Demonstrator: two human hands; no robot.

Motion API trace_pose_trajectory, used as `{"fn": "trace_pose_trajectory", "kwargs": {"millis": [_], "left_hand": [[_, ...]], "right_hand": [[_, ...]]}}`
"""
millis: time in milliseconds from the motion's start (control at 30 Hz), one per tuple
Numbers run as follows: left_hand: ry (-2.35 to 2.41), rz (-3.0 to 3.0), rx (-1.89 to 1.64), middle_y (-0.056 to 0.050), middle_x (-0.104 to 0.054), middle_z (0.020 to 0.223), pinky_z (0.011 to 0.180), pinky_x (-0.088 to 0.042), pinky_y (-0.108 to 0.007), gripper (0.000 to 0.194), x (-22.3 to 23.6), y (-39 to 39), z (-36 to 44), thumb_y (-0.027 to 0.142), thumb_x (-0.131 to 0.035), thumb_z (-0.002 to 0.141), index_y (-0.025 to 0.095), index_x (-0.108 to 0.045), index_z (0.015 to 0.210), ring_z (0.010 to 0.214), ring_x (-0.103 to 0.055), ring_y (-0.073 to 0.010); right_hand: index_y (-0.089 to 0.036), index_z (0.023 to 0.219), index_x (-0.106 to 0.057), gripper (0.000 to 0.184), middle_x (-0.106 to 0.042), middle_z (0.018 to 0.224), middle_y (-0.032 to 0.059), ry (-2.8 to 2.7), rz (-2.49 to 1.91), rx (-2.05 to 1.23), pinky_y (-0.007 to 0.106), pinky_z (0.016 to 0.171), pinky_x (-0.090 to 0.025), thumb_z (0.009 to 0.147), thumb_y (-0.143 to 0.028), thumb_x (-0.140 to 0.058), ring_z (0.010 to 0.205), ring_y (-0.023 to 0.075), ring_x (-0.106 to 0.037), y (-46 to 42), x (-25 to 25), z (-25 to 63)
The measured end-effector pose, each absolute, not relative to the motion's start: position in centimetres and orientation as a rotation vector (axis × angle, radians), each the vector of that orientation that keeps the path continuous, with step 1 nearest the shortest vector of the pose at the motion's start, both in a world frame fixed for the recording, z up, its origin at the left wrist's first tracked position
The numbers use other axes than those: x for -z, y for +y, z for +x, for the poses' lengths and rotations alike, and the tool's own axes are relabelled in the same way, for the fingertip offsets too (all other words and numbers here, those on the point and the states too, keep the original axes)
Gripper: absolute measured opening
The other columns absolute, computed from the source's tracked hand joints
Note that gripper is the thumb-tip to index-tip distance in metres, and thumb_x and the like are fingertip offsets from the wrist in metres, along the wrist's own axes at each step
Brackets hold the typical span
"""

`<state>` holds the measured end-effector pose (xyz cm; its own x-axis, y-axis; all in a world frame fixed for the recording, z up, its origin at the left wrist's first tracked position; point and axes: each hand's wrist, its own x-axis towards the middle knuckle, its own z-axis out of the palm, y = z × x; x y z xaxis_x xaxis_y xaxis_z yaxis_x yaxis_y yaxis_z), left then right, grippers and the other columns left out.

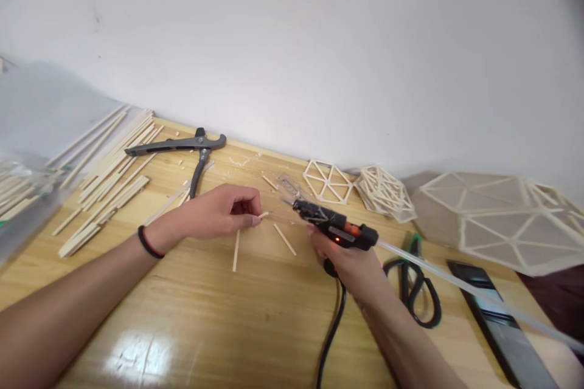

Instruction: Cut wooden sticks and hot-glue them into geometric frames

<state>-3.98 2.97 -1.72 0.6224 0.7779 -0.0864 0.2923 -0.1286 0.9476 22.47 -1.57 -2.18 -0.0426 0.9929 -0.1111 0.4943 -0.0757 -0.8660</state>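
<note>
Between the thumb and fingers of my left hand (pixel 232 213) is a short wooden stick, its pale tip (pixel 263 215) poking out to the right. My right hand (pixel 349 261) grips a black hot glue gun (pixel 335 225) with an orange part and a lit red light. The gun's nozzle points left, toward the stick tip but apart from it. A long clear glue stick (pixel 433 270) runs out of its back end. One loose stick (pixel 236 252) lies just below my left hand, and another stick (pixel 285 239) rests between the two hands.
Bundled wooden sticks (pixel 109 164) spread over the left side. A dark cutter (pixel 196 146) lies behind my left hand. Flat hexagonal stick frames (pixel 327 182) and a larger panelled dome (pixel 497 219) stand along the wall. Scissors (pixel 415 292) and a phone (pixel 497 322) lie at right.
</note>
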Motion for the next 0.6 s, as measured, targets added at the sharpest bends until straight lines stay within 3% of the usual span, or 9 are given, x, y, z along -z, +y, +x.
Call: {"fn": "trace_pose_trajectory", "kwargs": {"millis": [200, 333, 600], "left_hand": [[0.939, 1.801, -0.528, 0.002, -0.061, 0.07, 0.058, -0.038, -0.021, 0.015, 1.9, 2.5, -3.6, 0.029, -0.063, 0.087, 0.015, -0.064, 0.083, 0.063, -0.052, -0.01], [1.016, 2.025, -0.536, 0.002, -0.061, 0.068, 0.058, -0.037, -0.022, 0.012, 2.0, 1.8, -2.9, 0.023, -0.061, 0.089, 0.016, -0.066, 0.081, 0.062, -0.053, -0.0107], [1.059, 2.335, -0.544, -0.003, -0.064, 0.084, 0.072, -0.043, -0.028, 0.011, 2.5, 1.0, -2.0, 0.02, -0.057, 0.093, 0.017, -0.063, 0.084, 0.081, -0.058, -0.0171]], "right_hand": [[-0.022, 0.075, -0.07, 0.026, -0.067, 0.069, 0.0021, -1.649, -1.651, -0.877, 0.031, 0.056, -0.043, 0.077, -0.048, -0.075, 0.064, 0.021, -0.058, -1.7, 1.9, 21.8], [-0.022, 0.076, -0.07, 0.024, -0.067, 0.067, 0.001, -1.824, -1.631, -0.861, 0.03, 0.057, -0.044, 0.079, -0.045, -0.074, 0.062, 0.0194, -0.058, -1.9, 2.4, 21.1], [-0.022, 0.072, -0.068, 0.017, -0.066, 0.064, -0.0011, -1.974, -1.625, -0.759, 0.028, 0.058, -0.042, 0.079, -0.037, -0.073, 0.057, 0.0167, -0.057, -2.0, 2.5, 20.7]]}}
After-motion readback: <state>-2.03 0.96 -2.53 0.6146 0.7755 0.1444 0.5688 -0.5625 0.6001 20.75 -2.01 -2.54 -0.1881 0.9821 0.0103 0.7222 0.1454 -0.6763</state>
